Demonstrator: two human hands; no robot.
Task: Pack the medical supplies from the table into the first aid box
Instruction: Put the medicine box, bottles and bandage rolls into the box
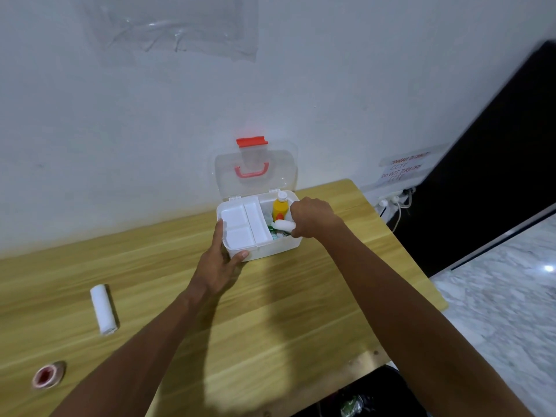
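Against the white wall (120, 130), at the far edge of the wooden surface (285, 311), stands the white first aid box (270, 251). Its clear lid (282, 176) is thrown back upright, touching the wall, with a red latch at the top. The surface's right edge runs just beside the box and drops to a marble floor (496, 296). To the near side and the left of the box lies a broad stretch of bare wood.

The left hand (222, 260) steadies the box at its near left corner. Its fingers lie nearly straight along the left wall and the thumb presses on the front wall. The right hand (313, 215) hangs over the box's right compartment, fingers curled round a white gauze roll (284, 225) that pokes out toward the left, low over the opening. Whether the roll already touches the contents cannot be told.

Inside, a white divided tray (240, 227) covers the left half. In the right compartment a yellow bottle (280, 209) with a white cap stands upright at the back, just beside the held roll, and green packets (275, 234) show beneath.

Well apart to the left, a second white bandage roll (103, 310) lies on its side on the wood. A tape roll (48, 376) with a red centre sits near the surface's near left corner.
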